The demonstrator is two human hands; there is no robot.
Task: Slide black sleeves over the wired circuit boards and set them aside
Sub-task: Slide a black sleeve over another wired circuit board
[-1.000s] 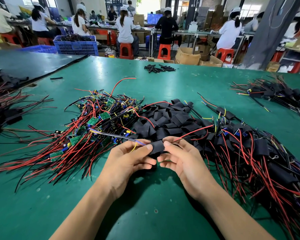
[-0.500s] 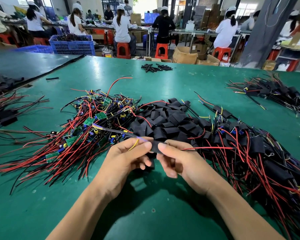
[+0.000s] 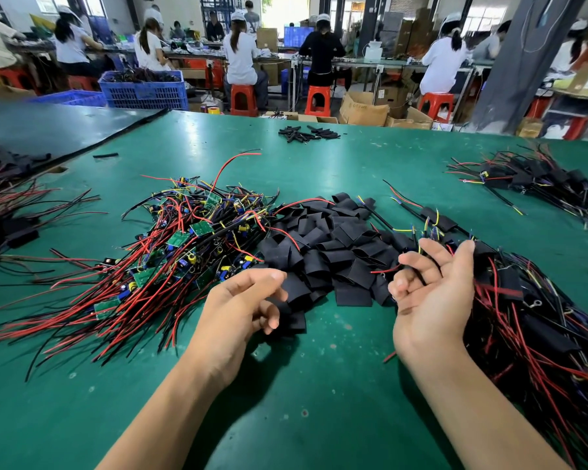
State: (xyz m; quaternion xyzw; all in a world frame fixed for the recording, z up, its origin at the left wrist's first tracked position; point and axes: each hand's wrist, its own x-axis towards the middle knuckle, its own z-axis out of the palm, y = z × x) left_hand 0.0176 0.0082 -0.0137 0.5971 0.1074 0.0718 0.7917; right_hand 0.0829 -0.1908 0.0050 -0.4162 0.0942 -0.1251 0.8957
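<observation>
A tangle of green wired circuit boards [image 3: 190,239] with red and black leads lies left of centre on the green table [image 3: 302,418]. Loose flat black sleeves [image 3: 330,245] are heaped in the middle. On the right lies a heap of sleeved boards [image 3: 540,320]. My left hand [image 3: 245,307] hovers at the near edge of the sleeve heap with loosely curled fingers and holds nothing. My right hand [image 3: 431,300] is palm up at the left edge of the sleeved heap, its fingers relaxed. A thin dark wire runs past its fingers, but it grips nothing.
Another bundle of sleeved boards [image 3: 537,178] lies at the far right. Red and black wires [image 3: 11,212] spread along the left edge. A few black tubes [image 3: 306,134] sit near the far edge. Blue crates [image 3: 143,89] and seated workers are beyond the table.
Both hands held one board and sleeve together at centre. They have since parted: the right hand swung right and let the piece go onto the sleeved heap, while the left stays near the sleeves.
</observation>
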